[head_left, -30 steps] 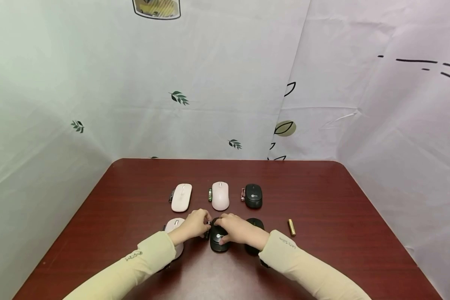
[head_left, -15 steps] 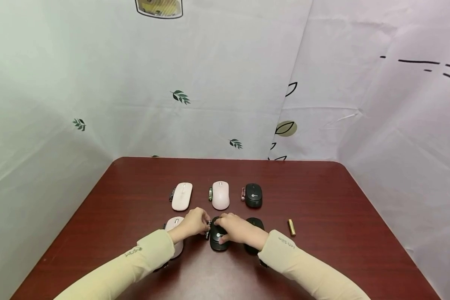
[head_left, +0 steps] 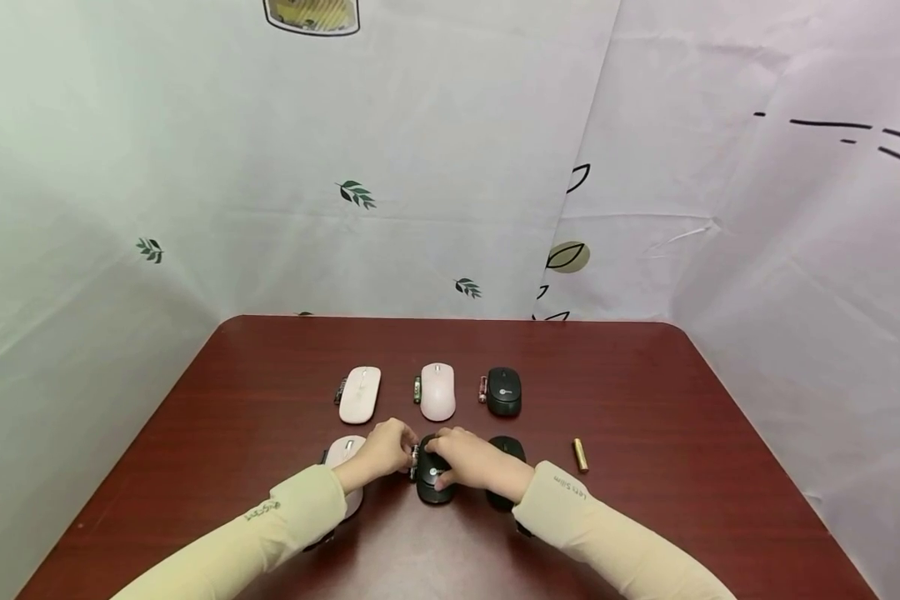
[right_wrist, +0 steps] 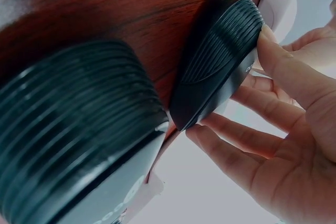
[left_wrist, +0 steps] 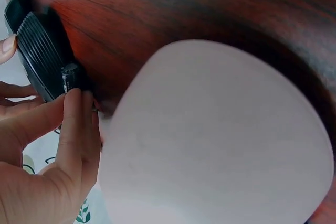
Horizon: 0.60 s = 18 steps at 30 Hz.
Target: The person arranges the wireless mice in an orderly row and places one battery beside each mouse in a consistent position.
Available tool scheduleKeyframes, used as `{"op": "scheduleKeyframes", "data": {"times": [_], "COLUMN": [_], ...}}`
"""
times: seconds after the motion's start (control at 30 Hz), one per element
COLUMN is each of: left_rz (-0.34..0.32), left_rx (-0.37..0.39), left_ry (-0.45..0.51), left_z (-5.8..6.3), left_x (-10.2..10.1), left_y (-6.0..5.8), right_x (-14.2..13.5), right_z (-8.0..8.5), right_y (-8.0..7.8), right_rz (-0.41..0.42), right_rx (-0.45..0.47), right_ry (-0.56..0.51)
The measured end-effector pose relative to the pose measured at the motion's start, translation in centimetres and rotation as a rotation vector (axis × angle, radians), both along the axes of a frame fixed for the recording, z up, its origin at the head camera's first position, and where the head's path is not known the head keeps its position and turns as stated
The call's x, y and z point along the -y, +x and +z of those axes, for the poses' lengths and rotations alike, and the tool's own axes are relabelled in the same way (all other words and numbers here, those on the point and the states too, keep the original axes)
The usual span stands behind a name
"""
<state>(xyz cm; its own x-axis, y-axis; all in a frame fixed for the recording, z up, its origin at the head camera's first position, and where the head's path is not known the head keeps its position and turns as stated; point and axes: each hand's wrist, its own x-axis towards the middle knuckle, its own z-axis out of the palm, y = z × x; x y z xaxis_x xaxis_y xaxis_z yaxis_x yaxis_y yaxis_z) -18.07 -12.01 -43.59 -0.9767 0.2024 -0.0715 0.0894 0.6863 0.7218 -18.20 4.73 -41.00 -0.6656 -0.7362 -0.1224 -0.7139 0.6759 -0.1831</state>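
Observation:
Both hands work at a black computer mouse (head_left: 433, 493) in the near middle of the table. With thumb and fingers on opposite sides, my right hand (head_left: 468, 458) grips this mouse from above. My left hand (head_left: 382, 450) pinches a small dark battery (left_wrist: 69, 77) at the mouse's left side. Fingertips partly cover the battery in the left wrist view, where it overlaps the ribbed edge of the mouse. Left of them sits a pale mouse (left_wrist: 215, 129), partly under my left forearm in the head view. Another black mouse (right_wrist: 79, 135) lies to the right, partly behind my right forearm.
A back row holds a white mouse (head_left: 360, 396), a pale pink mouse (head_left: 438, 392) and a black mouse (head_left: 504, 392), each with batteries along its left side. One gold battery (head_left: 581, 455) lies alone at the right. Patterned cloth (head_left: 420, 167) hangs behind the table (head_left: 607, 358).
The battery at my left fingertips now sits closer against the black mouse and shows more than a second ago. My right hand stays on the mouse. The head view has shifted slightly.

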Motion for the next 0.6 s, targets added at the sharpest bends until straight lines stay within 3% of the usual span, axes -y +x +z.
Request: {"op": "scheduleKeyframes", "data": {"times": [0.3,0.6], "left_rz": [-0.036,-0.058], "left_rx": [0.021,0.010], "left_ry": [0.049,0.016], "left_z": [0.14,0.08], "left_x": [0.14,0.26], "left_y": [0.16,0.12], "right_x": [-0.05,-0.16], "right_z": [-0.09,-0.29], "right_y": [-0.17,-0.18], "right_rz": [0.003,-0.013], "right_rx": [-0.009,0.012], "right_ry": [0.001,-0.001]}}
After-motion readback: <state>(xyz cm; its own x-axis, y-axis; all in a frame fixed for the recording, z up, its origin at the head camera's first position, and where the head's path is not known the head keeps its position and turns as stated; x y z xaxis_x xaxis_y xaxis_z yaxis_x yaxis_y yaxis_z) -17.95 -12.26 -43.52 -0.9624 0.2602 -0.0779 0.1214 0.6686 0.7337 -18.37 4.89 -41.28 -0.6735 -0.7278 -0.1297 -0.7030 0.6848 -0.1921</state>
